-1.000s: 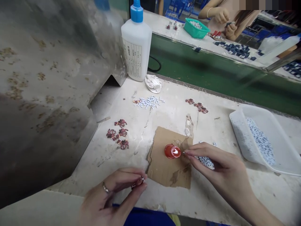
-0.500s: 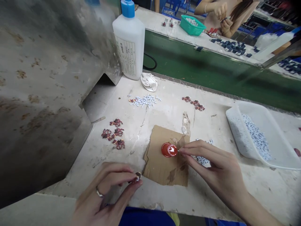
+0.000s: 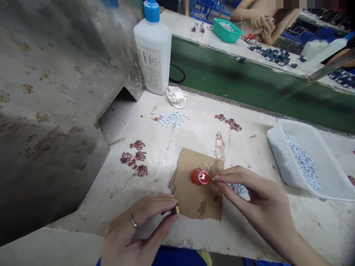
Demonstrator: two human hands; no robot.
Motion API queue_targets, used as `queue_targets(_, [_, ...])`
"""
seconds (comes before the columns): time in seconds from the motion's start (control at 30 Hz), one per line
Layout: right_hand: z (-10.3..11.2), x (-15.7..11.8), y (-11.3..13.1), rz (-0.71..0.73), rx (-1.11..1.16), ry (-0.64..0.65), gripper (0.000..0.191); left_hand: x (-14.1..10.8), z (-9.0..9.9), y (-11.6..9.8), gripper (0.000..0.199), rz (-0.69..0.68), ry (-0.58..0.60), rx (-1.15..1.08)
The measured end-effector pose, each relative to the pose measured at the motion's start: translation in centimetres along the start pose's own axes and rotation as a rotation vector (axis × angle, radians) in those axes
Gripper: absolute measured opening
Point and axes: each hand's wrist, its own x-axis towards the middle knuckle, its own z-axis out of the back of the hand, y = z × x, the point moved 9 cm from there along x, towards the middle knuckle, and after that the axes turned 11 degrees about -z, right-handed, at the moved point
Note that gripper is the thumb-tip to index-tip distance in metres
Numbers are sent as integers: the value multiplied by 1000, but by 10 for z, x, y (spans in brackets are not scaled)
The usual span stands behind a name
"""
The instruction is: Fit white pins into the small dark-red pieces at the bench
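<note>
Between the thumb and fingers of my left hand [image 3: 141,225] is a small brown figurine [image 3: 173,211] with white and orange spots, partly covered by the fingers. My right hand [image 3: 249,195] pinches a tiny whitish piece [image 3: 213,179] just right of a small red cup [image 3: 203,177]. The cup looks glossy inside and stands on a torn piece of cardboard [image 3: 188,201]. Behind my right fingers lies a small pile of blue-white pieces [image 3: 239,188], partly hidden. Several brown horse-like figurines [image 3: 140,156] lie left of the cardboard.
A large white bottle with a blue cap [image 3: 154,51] stands beside a crumpled white wad [image 3: 176,97]. More white pieces [image 3: 173,119] and brown figurines [image 3: 230,122] lie farther back. A translucent tub [image 3: 283,170] sits right; a metal housing [image 3: 55,111] rises left. Another person's hands [image 3: 263,24] work across the green divider.
My left hand has moved right, toward the cardboard, and the figurine in it is turned differently. My right hand has drawn slightly away from the red cup with the tiny piece.
</note>
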Motion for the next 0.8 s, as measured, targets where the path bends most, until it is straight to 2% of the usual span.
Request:
queue_targets(0.13, [-10, -9, 16, -90, 170, 70, 30, 4, -9, -11, 30, -90, 33, -78])
queue_targets(0.23, [-25, -16, 28, -94, 279, 153, 37, 2, -16, -13, 35, -54, 25, -162])
queue_targets(0.33, [-33, -20, 29, -82, 304, 178, 40, 1, -19, -13, 34, -32, 28, -198])
queue_targets(0.47, [-38, -20, 30, -62, 307, 203, 40, 1, -19, -12, 34, -36, 69, -162])
queue_targets(0.63, [-39, -16, 34, -24, 290, 219, 34, 4, -17, -15, 29, -66, 60, -120])
queue_targets(0.73, [-40, -24, 35, 52, 201, 262, 38, 10, -13, -17, 21, -52, -4, -46])
queue_targets(0.8, [-42, -36, 33, 143, 53, 276, 46, 14, -11, -18, 27, -23, -50, -22])
